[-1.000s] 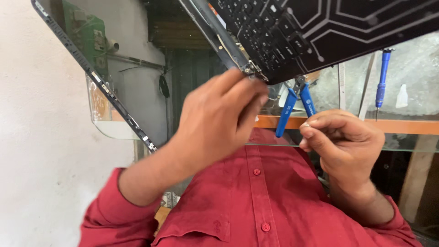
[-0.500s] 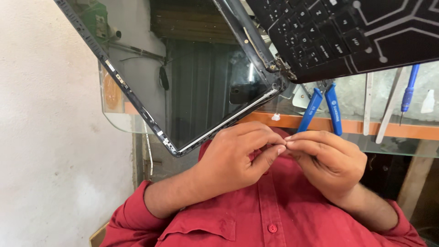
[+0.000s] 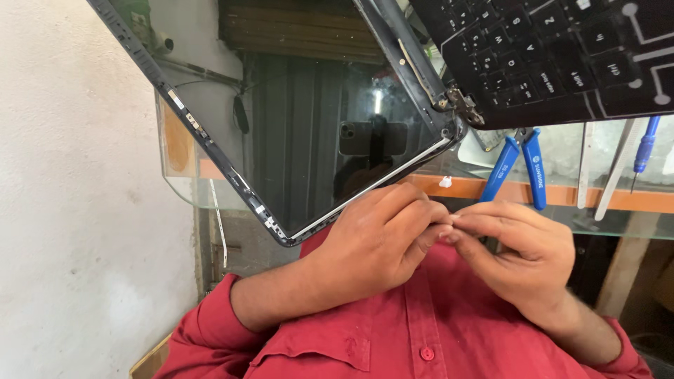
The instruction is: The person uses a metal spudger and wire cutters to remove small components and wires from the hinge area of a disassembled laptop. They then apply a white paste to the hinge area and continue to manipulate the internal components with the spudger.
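Note:
My left hand (image 3: 379, 242) and my right hand (image 3: 516, 249) meet fingertip to fingertip in front of my red shirt (image 3: 421, 337). Both sets of fingers are pinched closed, and I cannot see anything between them. Just above the hands hangs a dark open laptop. Its glossy screen (image 3: 316, 126) faces me at the left, its keyboard (image 3: 562, 56) is at the upper right, and a bare metal hinge (image 3: 460, 105) joins the two. Neither hand touches the laptop.
Blue-handled pliers (image 3: 519, 168) and a blue screwdriver (image 3: 642, 151) lie on a glass shelf with an orange edge (image 3: 597, 196) behind the hands. A small white piece (image 3: 444, 182) sits on that edge. A pale wall (image 3: 70, 210) fills the left.
My left hand left the laptop's hinge and came down to meet my right hand's fingertips. The view shifted, so more of the screen shows.

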A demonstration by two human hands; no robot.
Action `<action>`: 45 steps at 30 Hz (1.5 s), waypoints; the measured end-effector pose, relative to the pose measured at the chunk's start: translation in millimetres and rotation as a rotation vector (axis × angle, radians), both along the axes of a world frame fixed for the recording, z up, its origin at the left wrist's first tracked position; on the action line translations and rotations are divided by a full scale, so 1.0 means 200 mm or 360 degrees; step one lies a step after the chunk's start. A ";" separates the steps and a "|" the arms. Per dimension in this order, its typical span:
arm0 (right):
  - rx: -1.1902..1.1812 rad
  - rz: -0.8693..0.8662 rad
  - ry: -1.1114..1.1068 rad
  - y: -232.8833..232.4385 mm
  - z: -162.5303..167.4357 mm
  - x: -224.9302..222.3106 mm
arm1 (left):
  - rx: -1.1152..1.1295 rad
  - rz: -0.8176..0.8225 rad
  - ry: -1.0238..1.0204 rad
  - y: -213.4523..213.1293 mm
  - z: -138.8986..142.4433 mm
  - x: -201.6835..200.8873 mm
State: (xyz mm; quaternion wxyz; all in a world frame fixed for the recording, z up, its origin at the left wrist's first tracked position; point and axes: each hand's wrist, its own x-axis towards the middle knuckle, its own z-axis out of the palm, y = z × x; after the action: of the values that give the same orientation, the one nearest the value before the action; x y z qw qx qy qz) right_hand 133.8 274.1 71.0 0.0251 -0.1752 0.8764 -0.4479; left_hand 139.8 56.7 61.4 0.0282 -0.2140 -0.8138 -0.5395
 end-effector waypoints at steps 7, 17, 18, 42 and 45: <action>0.0003 -0.0090 0.0019 0.01 0.02 0.03 | 0.0063 0.0054 0.0041 -0.02 0.03 0.01; 0.0108 -0.0074 0.0160 0.08 0.09 0.04 | -0.0043 -0.0014 0.0255 0.09 0.09 -0.05; 0.0105 -0.0063 0.0181 0.09 0.10 0.04 | -0.0070 -0.0005 0.0311 0.10 0.09 -0.05; -0.0002 -0.0114 0.0547 0.18 -0.03 0.09 | 0.0547 0.0050 -0.1058 0.29 0.07 0.00; 0.0124 -0.0241 0.0503 0.17 0.00 0.05 | 0.0509 0.0118 -0.0948 0.27 0.05 -0.02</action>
State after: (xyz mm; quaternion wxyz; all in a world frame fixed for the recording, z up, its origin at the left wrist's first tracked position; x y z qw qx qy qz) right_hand 144.8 308.2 70.8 -0.1402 -0.1757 0.8967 -0.3812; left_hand 136.7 111.1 72.3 -0.1579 -0.0100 -0.6986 -0.6978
